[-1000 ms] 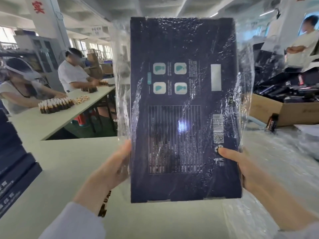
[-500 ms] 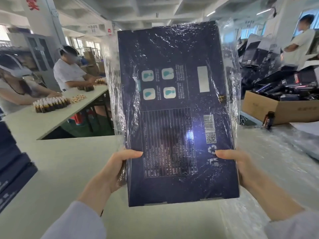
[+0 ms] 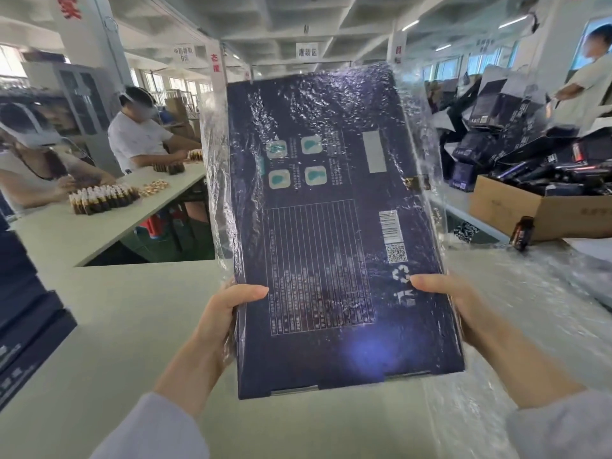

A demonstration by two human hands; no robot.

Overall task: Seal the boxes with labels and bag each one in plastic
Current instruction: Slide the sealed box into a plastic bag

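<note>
Holds a dark blue box (image 3: pixel 331 226) upright above the pale table (image 3: pixel 116 309), printed back facing the camera. Grips its lower left edge with the left hand (image 3: pixel 218 323), thumb across the face, fingers hidden behind. Grips the lower right edge with the right hand (image 3: pixel 453 306) likewise, thumb beside the recycling mark. Has the box inside a crinkled clear plastic bag (image 3: pixel 212 180), slack past both long sides.
</note>
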